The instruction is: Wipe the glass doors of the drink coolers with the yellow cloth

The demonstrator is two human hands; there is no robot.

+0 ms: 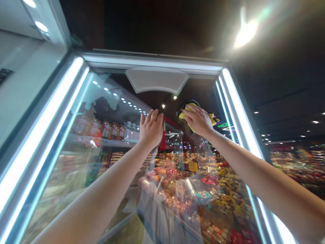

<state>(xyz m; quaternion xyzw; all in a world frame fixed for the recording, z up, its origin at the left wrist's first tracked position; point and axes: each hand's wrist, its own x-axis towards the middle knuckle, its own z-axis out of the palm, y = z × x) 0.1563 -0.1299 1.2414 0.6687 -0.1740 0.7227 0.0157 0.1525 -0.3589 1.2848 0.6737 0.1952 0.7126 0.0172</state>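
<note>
A tall glass door point(122, 105) with bright light strips along both sides fills the middle of the view. Against the upper part of the glass, a yellow cloth point(211, 117) with a dark edge is bunched under my right hand point(198, 119), whose fingers press over it. My left hand point(151, 128) lies on the glass to the left of the cloth, fingers extended and holding nothing. A pale curved panel point(157, 80) shows above both hands.
Bottles point(114, 130) on a shelf show at the left in the glass. Colourful packaged goods appear lower down, partly as reflections. A white frame point(38, 64) borders the left; a ceiling lamp point(245, 33) shines at the upper right.
</note>
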